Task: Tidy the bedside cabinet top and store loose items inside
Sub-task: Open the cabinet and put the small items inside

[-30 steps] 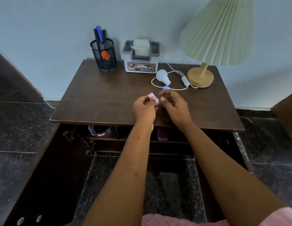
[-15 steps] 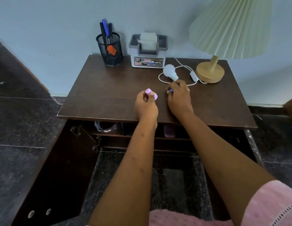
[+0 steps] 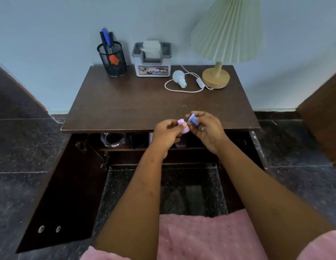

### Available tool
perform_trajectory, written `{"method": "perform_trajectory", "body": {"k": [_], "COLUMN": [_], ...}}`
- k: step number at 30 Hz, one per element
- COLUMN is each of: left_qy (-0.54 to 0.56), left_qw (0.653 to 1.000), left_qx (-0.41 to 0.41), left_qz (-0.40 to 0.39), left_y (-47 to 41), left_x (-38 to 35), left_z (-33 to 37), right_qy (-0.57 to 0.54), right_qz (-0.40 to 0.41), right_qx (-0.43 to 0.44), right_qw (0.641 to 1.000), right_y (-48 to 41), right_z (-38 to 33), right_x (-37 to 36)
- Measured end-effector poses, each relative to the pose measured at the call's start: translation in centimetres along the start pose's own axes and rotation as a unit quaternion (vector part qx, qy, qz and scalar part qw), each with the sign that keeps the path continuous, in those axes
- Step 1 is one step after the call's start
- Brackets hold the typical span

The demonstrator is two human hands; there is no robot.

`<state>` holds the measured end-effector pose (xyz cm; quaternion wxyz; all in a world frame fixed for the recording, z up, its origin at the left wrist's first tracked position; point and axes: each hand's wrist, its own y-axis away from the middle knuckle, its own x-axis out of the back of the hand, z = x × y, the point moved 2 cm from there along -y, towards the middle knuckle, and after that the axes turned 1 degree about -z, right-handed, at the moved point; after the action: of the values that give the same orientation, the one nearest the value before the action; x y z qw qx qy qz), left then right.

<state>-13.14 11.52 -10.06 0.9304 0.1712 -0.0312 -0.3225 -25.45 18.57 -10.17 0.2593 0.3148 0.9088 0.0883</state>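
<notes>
My left hand (image 3: 166, 135) pinches a small pink block (image 3: 182, 125) over the front edge of the dark wooden cabinet top (image 3: 126, 107). My right hand (image 3: 206, 128) pinches a small blue block (image 3: 192, 118) just beside it, slightly higher. The two blocks nearly touch. Both cabinet doors stand open below, and on the inner shelf (image 3: 144, 149) sit a glass dish (image 3: 112, 139), a dark coiled item (image 3: 137, 140) and a purple item (image 3: 181, 143) partly hidden by my hands.
At the back of the top stand a mesh pen holder (image 3: 112, 60), a grey tissue box (image 3: 151, 60) and a pleated lamp (image 3: 227, 32) on a wooden base. A loose white bulb (image 3: 179, 76) lies inside the lamp's cord loop. The open left door (image 3: 60, 194) juts toward me.
Both hands have pulled back from the middle of the top to its front edge. The right hand has lifted the blue block off the surface.
</notes>
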Motion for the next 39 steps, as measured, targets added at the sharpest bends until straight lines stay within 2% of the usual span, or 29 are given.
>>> {"method": "perform_trajectory", "body": {"k": [2,4,8,11,13,15,20,24,29,32,33,35,37,39], "left_qy": [-0.049,-0.099,-0.132,-0.176,-0.194,-0.211,-0.232,-0.247,-0.338,-0.363,-0.387,-0.48,-0.563,-0.595], "left_qw": [0.992,0.977,0.977,0.977,0.975,0.974,0.971,0.969,0.941,0.931,0.921,0.872,0.82,0.798], "left_qx": [0.075,0.127,0.139,0.106,0.092,0.066,0.04,0.025,-0.011,-0.009,-0.01,-0.018,-0.023,-0.021], "left_qz": [-0.089,-0.138,-0.094,-0.056,-0.05,-0.041,-0.03,-0.005,0.012,0.035,0.055,0.096,0.103,0.096], "left_y": [0.7,1.3,1.3,0.4,-0.2,-1.2,-3.6,-5.1,-7.0,-8.5,-8.9,-9.5,-10.1,-10.5], "left_x": [-0.3,-0.3,-0.3,-0.8,-1.5,-2.2,-3.5,-4.1,-6.0,-7.5,-7.8,-7.9,-7.7,-7.6], "left_z": [-0.7,-1.7,-3.4,-4.6,-5.0,-5.6,-7.0,-8.8,-9.5,-9.7,-9.7,-10.1,-10.6,-11.0], "right_qy": [0.007,0.053,0.189,0.271,0.359,0.411,0.46,0.532,0.561,0.548,0.543,0.541,0.571,0.601], "right_qz": [-0.058,-0.087,-0.04,0.064,0.132,0.164,0.19,0.16,0.166,0.171,0.175,0.168,0.147,0.14], "right_qx": [-0.099,-0.163,-0.208,-0.153,-0.1,-0.075,-0.068,-0.08,-0.035,-0.005,0.002,0.017,0.034,0.046], "right_qw": [0.993,0.981,0.959,0.948,0.918,0.894,0.865,0.828,0.811,0.818,0.822,0.824,0.807,0.786], "right_y": [1.8,3.1,3.4,1.7,0.3,-1.1,-4.5,-6.2,-7.5,-7.6,-7.6,-7.6,-7.8,-8.2], "right_z": [0.0,-0.3,1.1,2.9,3.7,4.2,5.5,6.9,7.8,8.3,8.4,8.7,9.0,9.2], "right_x": [1.7,3.7,7.2,9.4,10.8,11.5,11.8,12.2,13.1,13.5,13.7,13.9,13.8,13.7]}}
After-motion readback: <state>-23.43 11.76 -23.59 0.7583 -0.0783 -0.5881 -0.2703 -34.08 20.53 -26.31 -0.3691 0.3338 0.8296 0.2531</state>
